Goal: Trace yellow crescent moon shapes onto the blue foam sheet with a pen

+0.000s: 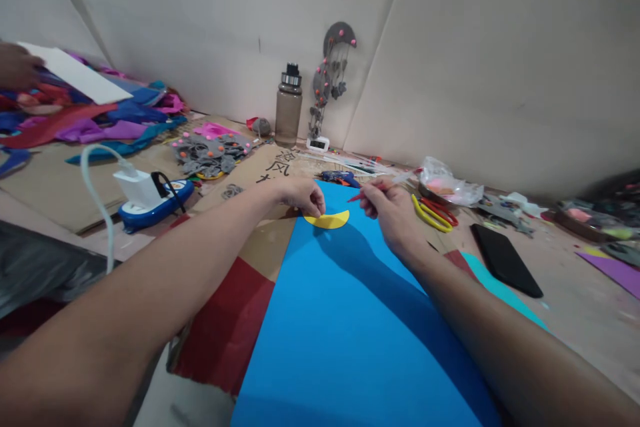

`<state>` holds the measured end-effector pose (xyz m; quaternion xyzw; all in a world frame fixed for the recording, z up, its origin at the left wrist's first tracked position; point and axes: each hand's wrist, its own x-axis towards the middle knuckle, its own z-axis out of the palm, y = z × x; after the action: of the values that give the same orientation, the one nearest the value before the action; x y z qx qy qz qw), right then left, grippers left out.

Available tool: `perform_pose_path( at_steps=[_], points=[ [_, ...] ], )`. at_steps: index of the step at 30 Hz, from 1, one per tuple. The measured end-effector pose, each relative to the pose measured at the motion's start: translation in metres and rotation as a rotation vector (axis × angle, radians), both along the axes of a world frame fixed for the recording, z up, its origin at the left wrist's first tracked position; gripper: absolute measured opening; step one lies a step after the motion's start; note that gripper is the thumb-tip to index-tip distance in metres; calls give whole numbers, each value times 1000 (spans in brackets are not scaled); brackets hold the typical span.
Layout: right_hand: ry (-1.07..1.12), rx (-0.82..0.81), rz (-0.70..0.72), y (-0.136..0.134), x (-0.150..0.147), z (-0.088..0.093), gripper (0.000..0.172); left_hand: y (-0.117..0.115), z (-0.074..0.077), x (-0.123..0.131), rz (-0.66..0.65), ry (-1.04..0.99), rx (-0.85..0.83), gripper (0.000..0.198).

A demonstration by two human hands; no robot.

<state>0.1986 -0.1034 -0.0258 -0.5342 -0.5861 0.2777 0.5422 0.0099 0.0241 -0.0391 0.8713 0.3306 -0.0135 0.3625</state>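
Observation:
A yellow crescent-shaped piece lies on a large blue sheet. My left hand is closed at the crescent's left end, thumb and finger pinched on it. In my right hand, just right of the crescent, is a red pen with a clear barrel. Its tip points left toward the crescent, a short way off. My right fingers are wrapped round the pen, and my arms cast shadows over the sheet.
Yellow-handled scissors and a black phone lie on the right. A glue gun and a water bottle are behind the sheet. At left are a blue power strip, felt scraps and another person's hand.

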Motion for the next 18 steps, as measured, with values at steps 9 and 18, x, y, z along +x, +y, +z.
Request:
perform_pose_path(
  at_steps=[9, 18],
  points=[
    [-111, -23, -15, -14, 10, -37, 25, -10, 7, -1, -7, 47, 54, 32],
    [-240, -37, -7, -18, 8, -37, 22, -22, 15, 0, -2, 97, 143, 36]
  ],
)
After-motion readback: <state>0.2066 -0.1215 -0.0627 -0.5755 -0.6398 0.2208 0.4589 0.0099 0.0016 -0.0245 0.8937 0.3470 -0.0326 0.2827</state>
